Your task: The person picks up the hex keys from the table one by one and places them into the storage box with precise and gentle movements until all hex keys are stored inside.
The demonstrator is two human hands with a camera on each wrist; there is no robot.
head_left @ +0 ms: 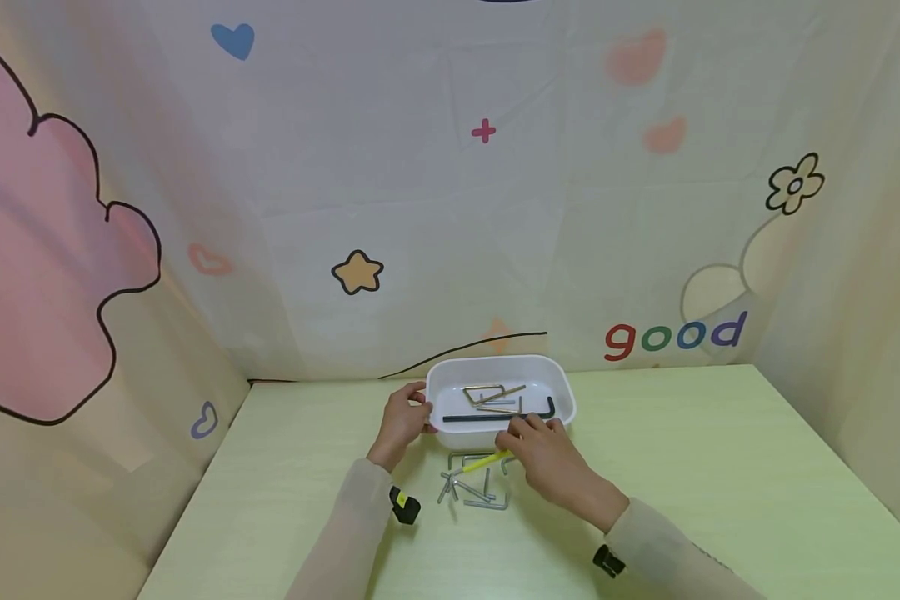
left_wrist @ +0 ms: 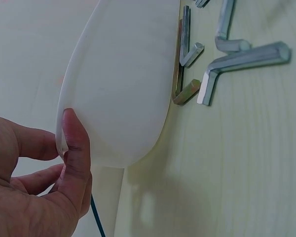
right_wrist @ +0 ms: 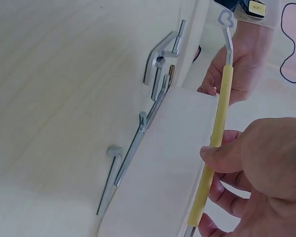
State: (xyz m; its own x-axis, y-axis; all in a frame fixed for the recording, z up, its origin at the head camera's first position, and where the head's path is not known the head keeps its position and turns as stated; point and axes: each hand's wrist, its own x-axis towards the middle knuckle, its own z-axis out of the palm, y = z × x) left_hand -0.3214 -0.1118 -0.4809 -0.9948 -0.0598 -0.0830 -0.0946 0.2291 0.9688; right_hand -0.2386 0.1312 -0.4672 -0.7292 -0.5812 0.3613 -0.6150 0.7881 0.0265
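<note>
A white plastic tub (head_left: 465,437) stands toward the back of the table, and my left hand (head_left: 403,421) pinches its left rim between thumb and fingers. My right hand (head_left: 551,467) holds an Allen key with a yellow sleeve (right_wrist: 217,128) at the tub's near side; its bare metal ends stick out of the sleeve. Inside the tub lie a long black Allen key (head_left: 487,417) and several brass-coloured and silver ones. Several loose silver Allen keys (head_left: 486,505) lie on the table in front of the tub, some close against its wall in the left wrist view (left_wrist: 185,39).
The pale green table (head_left: 720,475) runs back to a printed cloth (head_left: 420,167) with hearts, a star and the word good. Cloth also hangs at both sides. A small black camera is strapped on each wrist.
</note>
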